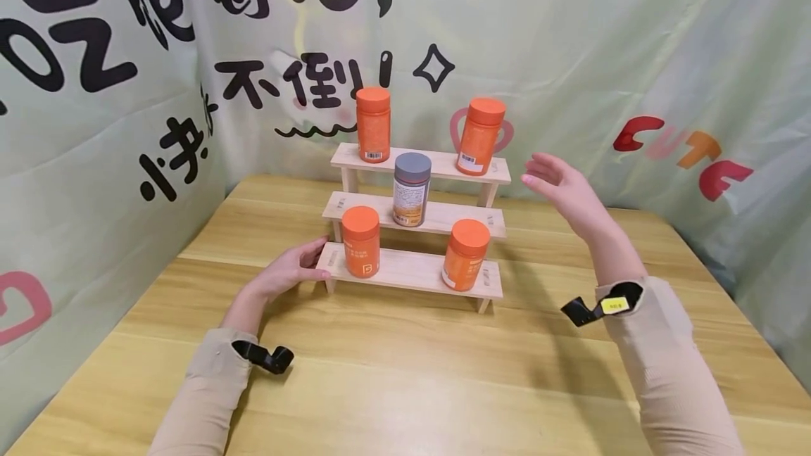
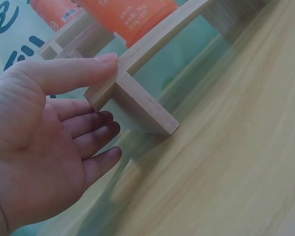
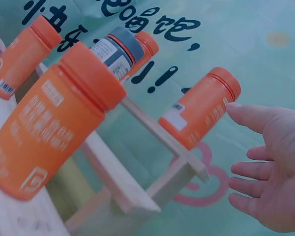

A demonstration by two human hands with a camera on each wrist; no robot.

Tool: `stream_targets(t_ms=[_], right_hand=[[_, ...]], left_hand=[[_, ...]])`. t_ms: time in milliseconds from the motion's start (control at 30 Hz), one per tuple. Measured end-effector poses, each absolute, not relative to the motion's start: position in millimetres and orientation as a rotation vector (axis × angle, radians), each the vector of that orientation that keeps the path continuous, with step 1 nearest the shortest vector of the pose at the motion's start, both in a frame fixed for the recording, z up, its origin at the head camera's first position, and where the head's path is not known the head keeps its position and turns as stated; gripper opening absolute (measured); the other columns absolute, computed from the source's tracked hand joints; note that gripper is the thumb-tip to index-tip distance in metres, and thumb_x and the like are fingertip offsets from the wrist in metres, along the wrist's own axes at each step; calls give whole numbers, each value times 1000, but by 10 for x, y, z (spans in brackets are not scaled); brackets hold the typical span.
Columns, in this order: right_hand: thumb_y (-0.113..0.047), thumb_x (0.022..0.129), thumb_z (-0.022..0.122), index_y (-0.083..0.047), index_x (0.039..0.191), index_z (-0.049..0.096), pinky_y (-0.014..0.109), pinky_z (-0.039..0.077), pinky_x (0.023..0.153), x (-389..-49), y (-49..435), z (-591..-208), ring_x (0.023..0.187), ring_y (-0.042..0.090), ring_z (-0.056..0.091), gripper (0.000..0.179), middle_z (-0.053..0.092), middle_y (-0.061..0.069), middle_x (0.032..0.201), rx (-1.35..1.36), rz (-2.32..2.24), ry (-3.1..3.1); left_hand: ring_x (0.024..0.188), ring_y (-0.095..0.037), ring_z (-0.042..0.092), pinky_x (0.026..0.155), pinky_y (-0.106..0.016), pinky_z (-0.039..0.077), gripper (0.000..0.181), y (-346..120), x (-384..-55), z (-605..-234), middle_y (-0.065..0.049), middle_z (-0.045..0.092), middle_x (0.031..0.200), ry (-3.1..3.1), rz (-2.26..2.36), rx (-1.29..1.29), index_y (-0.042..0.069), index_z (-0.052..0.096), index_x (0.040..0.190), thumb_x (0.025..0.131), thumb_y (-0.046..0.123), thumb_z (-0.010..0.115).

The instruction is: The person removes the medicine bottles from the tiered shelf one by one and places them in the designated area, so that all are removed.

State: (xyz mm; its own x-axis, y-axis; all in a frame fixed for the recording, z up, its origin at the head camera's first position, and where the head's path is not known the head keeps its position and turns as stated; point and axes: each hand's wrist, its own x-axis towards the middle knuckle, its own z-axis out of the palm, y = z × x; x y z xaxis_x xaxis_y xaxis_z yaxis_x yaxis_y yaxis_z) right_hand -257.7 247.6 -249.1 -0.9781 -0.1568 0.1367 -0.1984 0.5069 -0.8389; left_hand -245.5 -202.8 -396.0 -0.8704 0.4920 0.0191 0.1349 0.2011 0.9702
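Observation:
A three-step wooden display rack [image 1: 408, 271] stands on the table. My left hand [image 1: 293, 271] is at the left end of its lowest step; in the left wrist view the thumb lies on the top edge and the index finger is below, pinching the board's end [image 2: 103, 92]. Orange bottles stand on the top step at left [image 1: 374, 125] and right [image 1: 480, 138], and on the lowest step at left [image 1: 362, 243] and right [image 1: 465, 256]. A grey-lidded bottle [image 1: 411, 191] is on the middle step. My right hand [image 1: 562, 188], fingers loosely extended, hangs empty right of the top step.
The wood-grain table [image 1: 405, 385] extends in front of the rack and to both sides. Behind and at the left hangs a pale printed cloth [image 1: 570, 34] with black lettering. A black camera mount sits on each wrist, left [image 1: 262, 356] and right [image 1: 598, 306].

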Motion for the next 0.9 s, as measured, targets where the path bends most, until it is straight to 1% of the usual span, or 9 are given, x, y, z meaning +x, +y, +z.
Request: stream_targets(t_ms=[300,567,733,900], right_hand=[[-41,90,58,-5,148,15,47,23,109,-2814,2248,-2294,135,29,27,81,30,17,147,326,1506,-2668],[-33,88,63,-8,148,20,43,26,108,-2987,2086,-2228,132,26,32,78,34,14,145,333,1582,-2612],[-25,88,63,-6,147,22,41,30,107,-3055,1970,-2196,128,28,38,74,38,16,141,352,1628,-2572],[-21,88,63,-6,143,29,41,35,103,-3124,1870,-2172,120,28,43,66,43,15,135,365,1611,-2565]], left_hand=[[137,-39,14,110,-49,13,86,-2038,-2463,-3988,-27,9,150,2134,1757,578,-9,7,145,85,9,65],[137,-39,12,110,-50,12,84,-2033,-2468,-3990,-26,8,150,2137,1766,578,-9,7,144,85,7,64],[137,-39,12,111,-49,11,86,-2037,-2470,-3991,-26,7,151,2139,1767,578,-9,7,144,84,8,66],[137,-39,13,111,-49,12,85,-2041,-2465,-4004,-25,8,151,2130,1777,562,-9,8,145,84,7,66]])
